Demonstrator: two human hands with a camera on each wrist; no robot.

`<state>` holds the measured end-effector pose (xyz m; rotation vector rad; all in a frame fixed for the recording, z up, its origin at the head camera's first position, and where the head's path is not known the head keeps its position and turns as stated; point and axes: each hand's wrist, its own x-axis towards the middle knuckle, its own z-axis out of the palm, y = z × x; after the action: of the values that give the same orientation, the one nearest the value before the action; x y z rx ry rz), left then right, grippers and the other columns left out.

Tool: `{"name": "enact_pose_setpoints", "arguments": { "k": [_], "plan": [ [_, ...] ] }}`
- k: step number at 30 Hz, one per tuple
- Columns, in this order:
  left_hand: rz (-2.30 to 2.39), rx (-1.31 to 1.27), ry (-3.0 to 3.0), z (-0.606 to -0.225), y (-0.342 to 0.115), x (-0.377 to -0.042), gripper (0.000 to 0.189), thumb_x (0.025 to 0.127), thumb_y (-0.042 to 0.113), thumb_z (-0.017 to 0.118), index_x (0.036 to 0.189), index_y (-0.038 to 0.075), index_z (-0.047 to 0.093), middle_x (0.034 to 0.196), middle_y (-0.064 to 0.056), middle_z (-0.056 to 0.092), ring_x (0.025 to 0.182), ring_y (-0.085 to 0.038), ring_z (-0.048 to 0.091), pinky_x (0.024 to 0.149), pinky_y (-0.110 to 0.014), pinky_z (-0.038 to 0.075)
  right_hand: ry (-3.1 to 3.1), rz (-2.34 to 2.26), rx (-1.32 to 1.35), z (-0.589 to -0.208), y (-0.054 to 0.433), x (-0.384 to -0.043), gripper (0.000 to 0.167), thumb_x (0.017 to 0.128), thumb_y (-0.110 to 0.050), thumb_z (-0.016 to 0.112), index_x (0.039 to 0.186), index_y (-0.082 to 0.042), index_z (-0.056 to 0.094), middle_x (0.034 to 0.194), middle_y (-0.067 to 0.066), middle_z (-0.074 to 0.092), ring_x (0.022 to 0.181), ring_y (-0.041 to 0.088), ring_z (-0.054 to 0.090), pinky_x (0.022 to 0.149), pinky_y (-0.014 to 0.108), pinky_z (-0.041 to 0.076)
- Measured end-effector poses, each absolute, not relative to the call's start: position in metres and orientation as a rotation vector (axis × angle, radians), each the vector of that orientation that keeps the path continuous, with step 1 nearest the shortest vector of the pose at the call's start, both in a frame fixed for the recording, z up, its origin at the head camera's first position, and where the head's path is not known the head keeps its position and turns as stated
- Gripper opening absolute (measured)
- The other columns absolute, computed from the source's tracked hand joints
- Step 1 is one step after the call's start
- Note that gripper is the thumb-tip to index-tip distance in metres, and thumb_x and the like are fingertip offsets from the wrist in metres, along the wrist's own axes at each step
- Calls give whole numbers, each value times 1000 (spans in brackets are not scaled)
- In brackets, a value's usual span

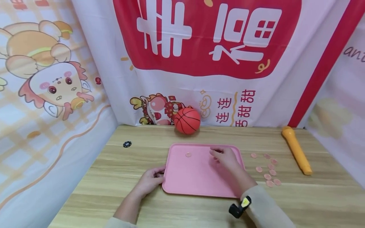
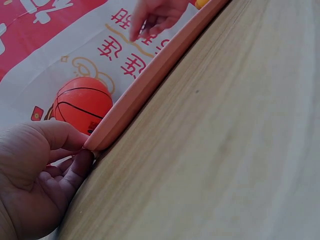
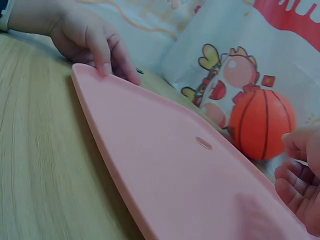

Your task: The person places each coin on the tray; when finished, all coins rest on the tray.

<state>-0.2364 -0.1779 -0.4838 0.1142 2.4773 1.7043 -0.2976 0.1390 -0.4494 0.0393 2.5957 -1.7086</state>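
Note:
A pink tray [image 1: 196, 177] lies on the wooden table, with one small pinkish round token [image 1: 188, 155] on it near the far left. My left hand [image 1: 149, 181] pinches the tray's left edge; in the left wrist view the thumb and fingers [image 2: 75, 172] meet at its corner. Over the tray's far right part hovers my right hand [image 1: 226, 157]. Its fingers are loosely bent, and the right wrist view shows nothing between thumb and fingers [image 3: 295, 187].
Several similar tokens [image 1: 267, 176] lie scattered right of the tray. Farther right is an orange toy microphone [image 1: 297, 151]. A red toy basketball [image 1: 187, 121] sits behind the tray by the printed cloth [image 1: 171, 76]. A black chip [image 1: 127, 144] lies at the back left.

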Motion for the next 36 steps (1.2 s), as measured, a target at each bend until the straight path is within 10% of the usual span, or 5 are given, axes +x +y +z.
{"name": "enact_pose_setpoints", "arguments": {
  "k": [14,18,22,25,36],
  "plan": [
    [1708,120,2463,-484,-179,-235,55,80,1,68,133,-7,54,114,-16,66,88,-16,60,73,-20,51,2794,-1576,86,-452,235,-252,44,95,-28,62,129,0,61,116,19,67,84,7,63,72,21,53],
    [1704,124,2468,-484,-179,-235,55,80,1,67,132,-7,55,115,-16,67,88,-16,60,74,-20,51,2785,-1539,79,-451,264,-238,55,96,-36,61,137,-1,54,144,27,47,128,30,51,73,16,51],
    [1694,125,2480,-484,-178,-235,55,79,1,68,132,-6,55,115,-16,67,89,-16,60,75,-21,51,2598,-1675,196,-453,288,-224,63,95,-37,62,143,0,45,139,24,50,110,30,61,64,24,54],
    [1691,127,2487,-483,-178,-235,55,79,1,68,132,-6,56,116,-16,67,89,-16,59,76,-21,51,2574,-1706,269,-456,303,-215,64,94,-35,63,141,3,45,104,-2,62,71,10,59,62,28,56],
    [1700,127,2486,-482,-179,-235,55,79,1,67,132,-7,55,114,-17,67,89,-16,59,75,-20,51,2923,-1188,114,-470,352,-200,48,92,-39,66,121,-1,66,108,10,71,80,-6,54,68,20,47]
  ]
}}
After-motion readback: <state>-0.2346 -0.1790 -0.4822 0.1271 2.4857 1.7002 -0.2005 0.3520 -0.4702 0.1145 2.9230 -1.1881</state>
